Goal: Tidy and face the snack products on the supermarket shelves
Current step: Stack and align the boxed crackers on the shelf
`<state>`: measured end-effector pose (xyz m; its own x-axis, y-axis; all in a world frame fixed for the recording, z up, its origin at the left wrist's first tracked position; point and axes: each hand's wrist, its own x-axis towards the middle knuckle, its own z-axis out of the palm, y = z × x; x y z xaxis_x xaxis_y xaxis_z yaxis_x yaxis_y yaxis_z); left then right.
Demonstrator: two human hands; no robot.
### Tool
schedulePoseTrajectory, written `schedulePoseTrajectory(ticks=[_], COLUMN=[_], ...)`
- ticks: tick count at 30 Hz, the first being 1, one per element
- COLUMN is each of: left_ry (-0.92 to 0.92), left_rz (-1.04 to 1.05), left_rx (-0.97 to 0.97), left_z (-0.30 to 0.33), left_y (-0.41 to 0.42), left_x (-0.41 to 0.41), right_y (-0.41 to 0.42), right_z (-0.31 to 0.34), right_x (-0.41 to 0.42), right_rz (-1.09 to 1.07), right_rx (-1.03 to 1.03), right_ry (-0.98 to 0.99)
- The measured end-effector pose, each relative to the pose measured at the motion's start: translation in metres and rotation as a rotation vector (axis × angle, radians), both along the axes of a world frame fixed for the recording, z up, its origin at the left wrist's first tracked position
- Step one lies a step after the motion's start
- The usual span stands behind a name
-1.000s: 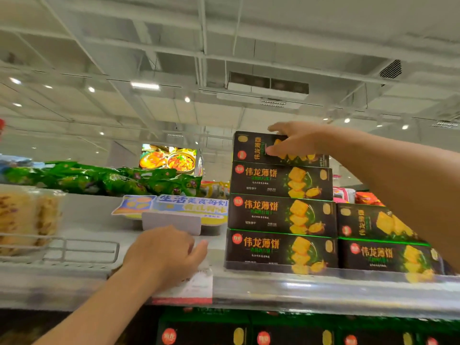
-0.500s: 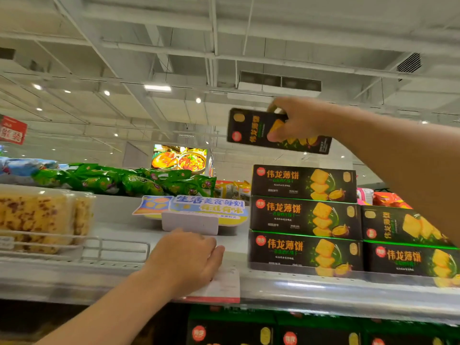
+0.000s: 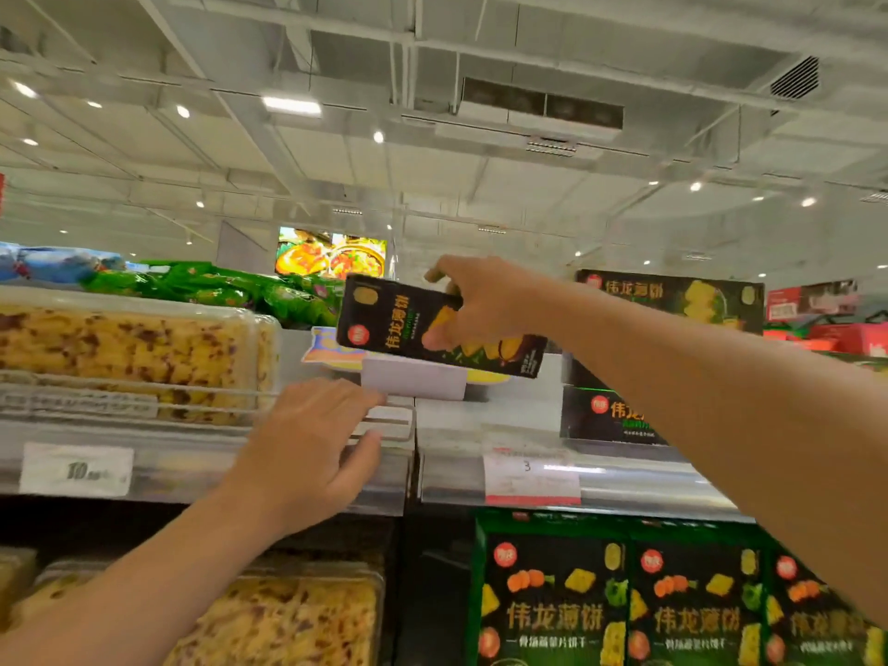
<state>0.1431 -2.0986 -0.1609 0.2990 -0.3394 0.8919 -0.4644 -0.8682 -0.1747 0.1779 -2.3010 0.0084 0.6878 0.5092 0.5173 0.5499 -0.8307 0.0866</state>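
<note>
Above shelf (image 3: 624, 478), right hand (image 3: 480, 300) pinches tilted cracker box (image 3: 384, 319).

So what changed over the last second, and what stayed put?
The right hand lifted the top black cracker box off the stack and carried it left and down, now tilted over the open shelf space. The left hand stayed at the shelf edge, empty.

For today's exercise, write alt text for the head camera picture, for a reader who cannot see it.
A person's right hand grips a black biscuit box, tilted in the air above a supermarket shelf. The left hand rests open at the shelf's front edge, near a wire rack holding a clear tub of yellow snacks.
</note>
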Motion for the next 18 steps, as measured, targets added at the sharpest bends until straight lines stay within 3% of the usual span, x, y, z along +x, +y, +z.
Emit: schedulePoseTrajectory(ticks=[4,9,18], left_ry=[-0.042,-0.046,-0.056], left_rz=[-0.030,-0.046,-0.048], left_rx=[-0.019,-0.018,-0.031], left_z=[-0.001,-0.001,-0.003], left_y=[-0.001,0.001,-0.001], left_x=[0.004,0.006,0.004], right_y=[0.000,-0.015,-0.027], right_z=[-0.031,-0.050,-0.057], right_x=[0.016,0.017,0.015], right_rz=[-0.141,-0.214,-0.204], right_rx=[-0.123,-0.131,-0.089], right_ry=[0.061,0.168,0.295])
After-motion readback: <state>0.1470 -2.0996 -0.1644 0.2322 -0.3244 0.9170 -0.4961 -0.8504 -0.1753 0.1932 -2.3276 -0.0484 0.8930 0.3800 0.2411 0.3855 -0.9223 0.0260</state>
